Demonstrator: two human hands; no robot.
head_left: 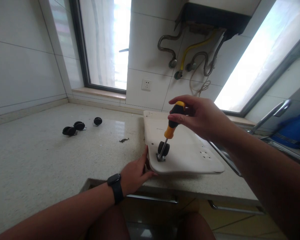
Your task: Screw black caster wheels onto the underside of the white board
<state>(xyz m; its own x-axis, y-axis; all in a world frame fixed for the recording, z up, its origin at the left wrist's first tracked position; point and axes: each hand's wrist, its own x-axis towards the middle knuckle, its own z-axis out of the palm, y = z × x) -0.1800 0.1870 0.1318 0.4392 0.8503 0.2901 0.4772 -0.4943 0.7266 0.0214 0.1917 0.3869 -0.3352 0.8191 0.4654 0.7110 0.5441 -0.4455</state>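
A white board (185,136) with rounded corners lies on the counter, its near edge close to the counter's front. On its near left corner stands a black caster wheel (164,148) with a metal mounting plate. My right hand (195,115) is closed around the yellow and black handle of a screwdriver (174,118). The screwdriver tilts, and its shaft runs down to the caster's plate; the tip's exact contact is too small to make out. My left hand (136,171), below a black watch, grips the board's left corner, with the thumb along the near edge.
Several small dark screws (124,140) lie in a pile left of the board. Farther left are three black casters (79,125). A sink with a faucet (277,110) is at the right, beside a blue item (295,131). Drawer handles (152,199) run below the counter (40,160).
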